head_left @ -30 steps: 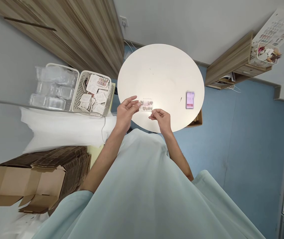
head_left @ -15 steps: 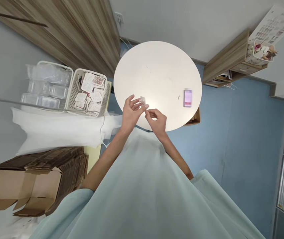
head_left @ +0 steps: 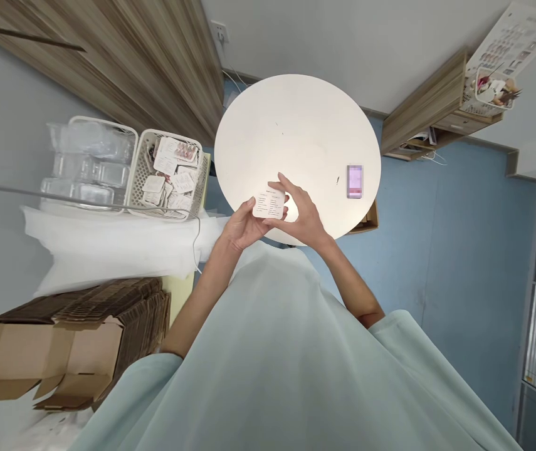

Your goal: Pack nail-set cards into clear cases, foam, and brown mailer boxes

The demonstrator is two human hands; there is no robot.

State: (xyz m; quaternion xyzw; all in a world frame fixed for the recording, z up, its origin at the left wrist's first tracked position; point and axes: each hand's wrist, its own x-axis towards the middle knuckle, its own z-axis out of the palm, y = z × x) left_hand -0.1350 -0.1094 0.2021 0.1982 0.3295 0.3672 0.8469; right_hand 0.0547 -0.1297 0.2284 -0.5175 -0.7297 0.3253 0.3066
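A small white card [head_left: 268,205] with rounded corners and lines of printed text faces me above the near part of the round white table [head_left: 315,125]. My left hand [head_left: 244,227] grips its left side, thumb on the front and fingers behind. At the card's right side, my right hand [head_left: 306,216] curves around it, with a finger at the top edge and the thumb at the bottom edge. Anything behind the card is hidden.
A phone [head_left: 355,181] lies at the table's right. To the left stand a white basket of cards [head_left: 131,188], clear plastic boxes [head_left: 68,164], white wrapping sheets [head_left: 121,247] and folded cardboard boxes [head_left: 140,307]. A wooden shelf [head_left: 430,103] is at the back right.
The card has turned so that its printed face shows. My right hand has moved from a pinch below it to its right side, and the left hand has rotated palm up.
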